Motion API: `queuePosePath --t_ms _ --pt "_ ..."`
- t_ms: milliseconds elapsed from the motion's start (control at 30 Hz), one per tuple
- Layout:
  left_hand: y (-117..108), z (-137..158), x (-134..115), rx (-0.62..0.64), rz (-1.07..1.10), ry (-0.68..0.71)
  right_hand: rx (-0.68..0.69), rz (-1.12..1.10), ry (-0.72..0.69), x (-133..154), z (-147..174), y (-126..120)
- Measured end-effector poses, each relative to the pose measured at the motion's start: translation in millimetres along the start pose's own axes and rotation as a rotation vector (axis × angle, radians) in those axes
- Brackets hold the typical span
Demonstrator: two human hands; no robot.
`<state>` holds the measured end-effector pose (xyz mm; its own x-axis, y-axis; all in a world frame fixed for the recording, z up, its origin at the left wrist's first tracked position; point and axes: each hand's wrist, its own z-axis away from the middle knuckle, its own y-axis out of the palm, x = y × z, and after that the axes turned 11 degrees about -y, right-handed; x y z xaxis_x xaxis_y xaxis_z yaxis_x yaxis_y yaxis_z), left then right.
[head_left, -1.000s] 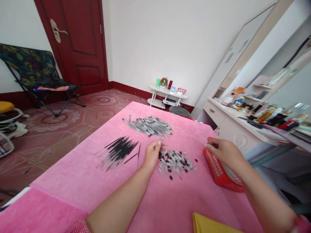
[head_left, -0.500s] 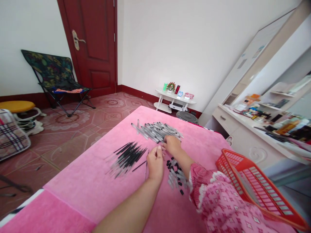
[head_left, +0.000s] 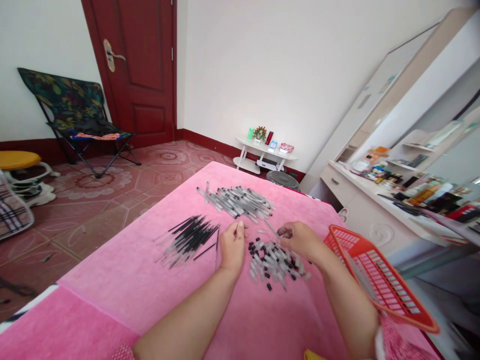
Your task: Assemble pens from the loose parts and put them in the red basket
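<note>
My left hand (head_left: 232,246) is pinched closed above the pink cloth, between the pile of black pen refills (head_left: 193,237) and the pile of pen caps (head_left: 275,262). Whatever its fingertips hold is too small to make out. At the far edge of the caps my right hand (head_left: 299,238) has its fingers curled around the near end of a clear pen barrel (head_left: 270,228), which slants toward the barrel pile. That pile of clear pen barrels (head_left: 243,201) lies beyond both hands. The caps are black and clear, loosely heaped.
A red plastic basket (head_left: 382,275) stands at the table's right edge, close to my right forearm. Farther right is a white dresser (head_left: 360,205) with bottles on it. A folding chair (head_left: 75,115) and a yellow stool (head_left: 18,160) stand on the floor at left.
My right hand has moved right and nearer, from the barrel pile to beside the caps, uncovering more of them. My left hand stays pinched near the same spot. The view has shifted slightly.
</note>
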<state>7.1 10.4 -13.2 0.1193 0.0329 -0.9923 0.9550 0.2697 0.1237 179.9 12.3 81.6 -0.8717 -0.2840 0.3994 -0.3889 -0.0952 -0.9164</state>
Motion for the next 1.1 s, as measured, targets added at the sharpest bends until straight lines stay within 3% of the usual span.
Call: queuePosePath --t_ms 100,200,300,367,500,700,833,933,1100 --pt "5 2 2 0.084 -0.010 0.011 -0.118 -0.471 0.022 0 19 17" --pt "11 7 2 0.277 0.025 0.040 -0.218 -0.852 0.114 4 24 34" --pt "16 13 2 0.442 0.014 0.069 -0.338 -1.054 0.131 3 22 46" --pt "18 15 3 0.479 -0.029 0.095 -0.381 -1.139 0.129 0 22 52" --pt "18 15 6 0.436 -0.085 0.118 -0.414 -1.199 0.140 -6 23 62" --pt "16 17 3 0.360 -0.150 0.188 -0.573 -1.241 0.117 -1 24 63" --pt "13 21 -2 0.290 -0.167 0.284 -0.544 -1.387 0.146 10 25 68" --pt "11 23 -4 0.286 -0.178 0.287 -0.557 -1.425 0.088 14 25 69" --pt "10 25 -9 0.356 -0.223 0.239 -0.571 -1.267 -0.047 11 28 63"
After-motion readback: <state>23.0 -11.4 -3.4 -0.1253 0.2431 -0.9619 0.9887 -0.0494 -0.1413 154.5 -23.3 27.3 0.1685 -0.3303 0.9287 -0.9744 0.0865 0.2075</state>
